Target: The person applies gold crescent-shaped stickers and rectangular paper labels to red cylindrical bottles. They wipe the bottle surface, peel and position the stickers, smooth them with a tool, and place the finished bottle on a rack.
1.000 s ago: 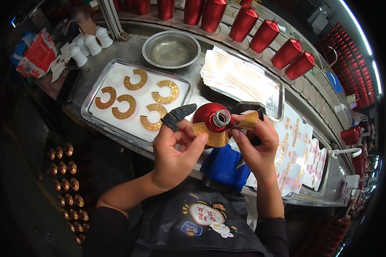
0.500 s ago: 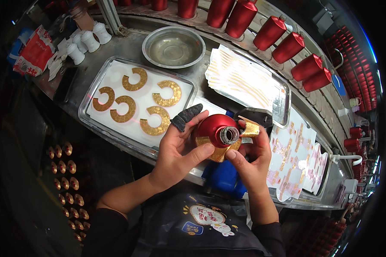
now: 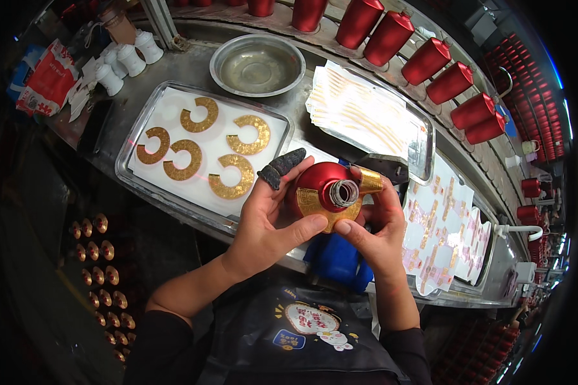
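Observation:
A red bottle with an uncapped, threaded clear neck is held between both my hands, mouth tilted toward me. A gold C-shaped label lies around its shoulder. My left hand wraps the bottle's left side, thumb on the label; a black cover sleeves one of its fingers. On the other side my right hand grips the bottle, thumb pressing the label's lower edge. A gold piece shows at the right fingers; I cannot tell whether it joins the label. The bottle's lower body is hidden.
Left on the metal bench is a tray with several gold C-shaped labels. Behind it stands a metal basin. Label sheets fill another tray at right. Red bottles line a conveyor at the back. A blue object sits below my hands.
Bottles on the conveyor have shifted right. The held bottle has turned a little, and more of the gold label shows at its left front. The gold piece at my right fingers now lies flatter.

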Demonstrator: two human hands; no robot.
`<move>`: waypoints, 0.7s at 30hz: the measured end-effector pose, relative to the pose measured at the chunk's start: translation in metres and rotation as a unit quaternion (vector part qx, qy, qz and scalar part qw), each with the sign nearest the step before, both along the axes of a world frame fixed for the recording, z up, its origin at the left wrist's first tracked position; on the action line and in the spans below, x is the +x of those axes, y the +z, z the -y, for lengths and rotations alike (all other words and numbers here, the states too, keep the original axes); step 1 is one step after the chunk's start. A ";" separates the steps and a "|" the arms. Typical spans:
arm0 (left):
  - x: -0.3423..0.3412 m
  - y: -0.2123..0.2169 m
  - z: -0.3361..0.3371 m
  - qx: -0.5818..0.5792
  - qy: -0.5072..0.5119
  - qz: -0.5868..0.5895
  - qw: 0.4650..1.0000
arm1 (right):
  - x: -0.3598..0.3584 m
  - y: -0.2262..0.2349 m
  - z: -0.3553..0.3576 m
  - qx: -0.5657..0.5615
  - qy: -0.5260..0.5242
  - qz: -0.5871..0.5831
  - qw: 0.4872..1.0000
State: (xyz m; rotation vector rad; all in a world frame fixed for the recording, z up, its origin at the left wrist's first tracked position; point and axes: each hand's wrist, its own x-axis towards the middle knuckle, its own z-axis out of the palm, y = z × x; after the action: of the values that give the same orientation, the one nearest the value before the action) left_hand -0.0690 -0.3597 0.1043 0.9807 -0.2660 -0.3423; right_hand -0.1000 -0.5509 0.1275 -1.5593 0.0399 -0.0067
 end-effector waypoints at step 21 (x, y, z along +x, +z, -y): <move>0.005 0.002 0.000 -0.005 -0.011 -0.028 1.000 | 0.005 -0.002 0.001 -0.017 0.006 0.006 1.000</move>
State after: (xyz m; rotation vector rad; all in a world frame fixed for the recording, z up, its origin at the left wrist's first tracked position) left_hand -0.0645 -0.3592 0.1063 0.9569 -0.2281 -0.3875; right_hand -0.0954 -0.5516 0.1253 -1.5931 0.0215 -0.0070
